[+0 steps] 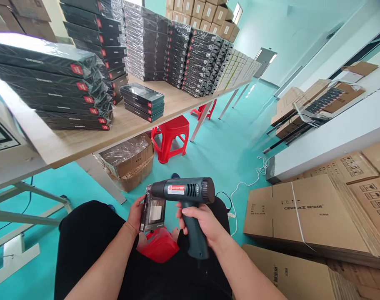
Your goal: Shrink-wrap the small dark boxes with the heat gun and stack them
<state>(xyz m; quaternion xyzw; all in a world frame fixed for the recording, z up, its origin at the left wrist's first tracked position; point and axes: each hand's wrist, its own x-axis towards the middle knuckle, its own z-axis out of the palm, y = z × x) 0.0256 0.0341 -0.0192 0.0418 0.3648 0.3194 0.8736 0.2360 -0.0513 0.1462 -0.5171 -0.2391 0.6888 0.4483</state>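
Observation:
My right hand [198,223] is wrapped round the handle of a dark heat gun [185,191], whose nozzle points left. Under the nozzle, my left hand [135,216] grips a small black product box [154,214] with a pale picture on its front. The nozzle overlaps the box's upper end in this view, so I cannot tell whether they touch. Both are above my lap. On the table ahead, a short pile of black boxes [142,102] with red corner labels sits near the edge, beside a taller film-wrapped stack [52,89].
The wooden table [180,102] carries several tall stacks of boxes. Below it are a red stool [171,135] and an open carton [130,162] with clear film. Large cardboard boxes [302,212] stand at my right. A white cable [236,196] crosses the floor.

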